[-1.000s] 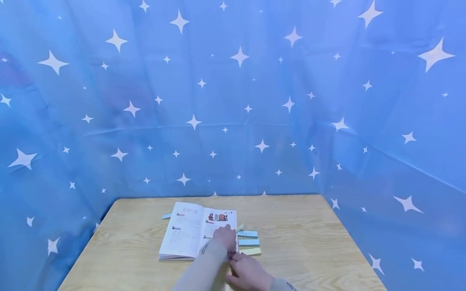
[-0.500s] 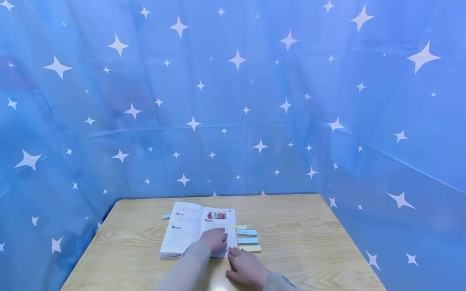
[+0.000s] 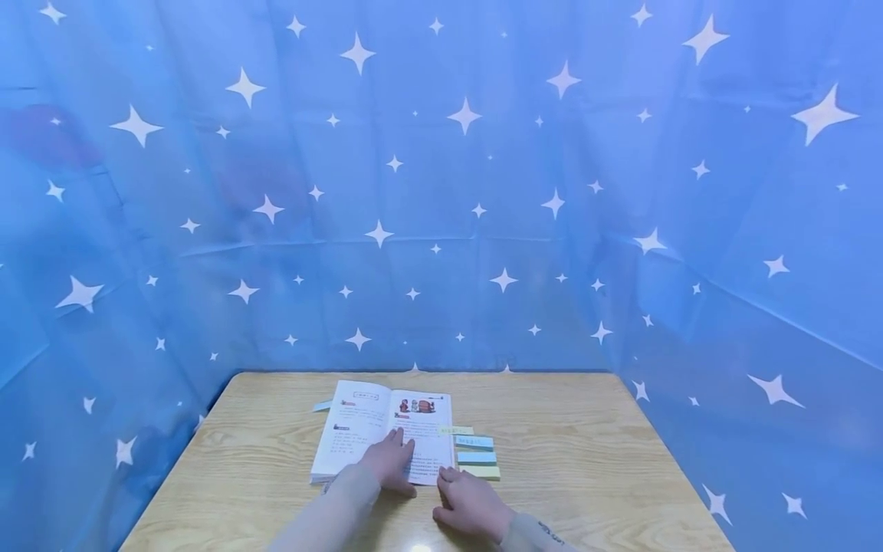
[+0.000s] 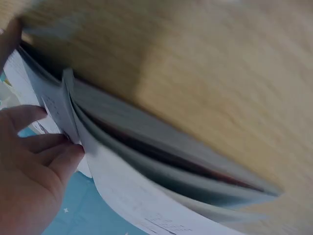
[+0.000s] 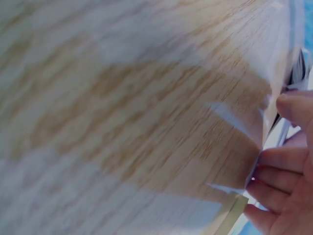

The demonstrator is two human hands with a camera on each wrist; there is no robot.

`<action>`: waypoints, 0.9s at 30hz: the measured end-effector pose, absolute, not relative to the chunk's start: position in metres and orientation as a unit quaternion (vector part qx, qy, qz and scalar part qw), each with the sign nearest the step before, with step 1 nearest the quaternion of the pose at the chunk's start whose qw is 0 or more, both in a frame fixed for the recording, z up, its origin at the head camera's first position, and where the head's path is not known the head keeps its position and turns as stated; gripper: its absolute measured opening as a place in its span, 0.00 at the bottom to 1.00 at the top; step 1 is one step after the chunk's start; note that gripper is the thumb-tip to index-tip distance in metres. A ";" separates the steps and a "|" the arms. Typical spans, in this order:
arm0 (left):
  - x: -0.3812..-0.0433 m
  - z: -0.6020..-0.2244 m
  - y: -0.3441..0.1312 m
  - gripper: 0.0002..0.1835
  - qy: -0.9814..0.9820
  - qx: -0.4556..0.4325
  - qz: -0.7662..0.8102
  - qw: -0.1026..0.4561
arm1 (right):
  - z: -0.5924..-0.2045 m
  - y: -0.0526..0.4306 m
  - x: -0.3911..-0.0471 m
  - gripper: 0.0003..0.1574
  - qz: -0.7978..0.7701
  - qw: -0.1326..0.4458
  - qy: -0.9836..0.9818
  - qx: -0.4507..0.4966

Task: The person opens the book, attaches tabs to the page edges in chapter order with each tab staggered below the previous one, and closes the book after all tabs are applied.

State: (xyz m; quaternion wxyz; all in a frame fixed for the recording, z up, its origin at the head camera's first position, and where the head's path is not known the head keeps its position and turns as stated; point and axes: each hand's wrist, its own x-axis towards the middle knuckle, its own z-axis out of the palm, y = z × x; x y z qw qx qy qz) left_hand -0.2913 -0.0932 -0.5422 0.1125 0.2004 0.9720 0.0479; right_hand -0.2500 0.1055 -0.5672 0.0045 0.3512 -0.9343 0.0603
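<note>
An open book (image 3: 355,429) with printed pages and a red picture lies on the table. My left hand (image 3: 389,458) rests on its lower middle, near the fold, with fingers spread over the paper. In the left wrist view, the fingertips of the left hand (image 4: 34,161) touch the curved pages (image 4: 132,186). At the book's lower right corner, my right hand (image 3: 472,502) touches the page edge, its thumb apart on the near side. A yellow sticky tab (image 3: 457,431) with writing juts from the right page's edge.
Right of the book lie a blue sticky note with writing (image 3: 476,442), a blue strip pad (image 3: 477,458) and a yellow strip pad (image 3: 480,473). Another blue tab (image 3: 322,405) pokes out at the left. A blue starry curtain (image 3: 441,192) surrounds the wooden table (image 3: 586,445).
My left hand has moved left from the right page's outer edge toward the fold, uncovering the yellow tab, which now lies straight. The right hand stays by the corner.
</note>
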 end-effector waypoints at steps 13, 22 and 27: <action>-0.296 -0.553 -0.091 0.31 0.968 0.236 0.042 0.070 | -0.571 0.106 -0.252 0.20 0.062 0.031 -0.926 0.371; -0.293 -0.548 -0.090 0.22 0.963 0.262 0.023 0.056 | -0.570 0.111 -0.254 0.14 0.124 0.014 -0.925 0.359; -0.291 -0.547 -0.092 0.24 0.963 0.265 0.006 0.054 | -0.567 0.116 -0.254 0.15 0.152 -0.001 -0.927 0.343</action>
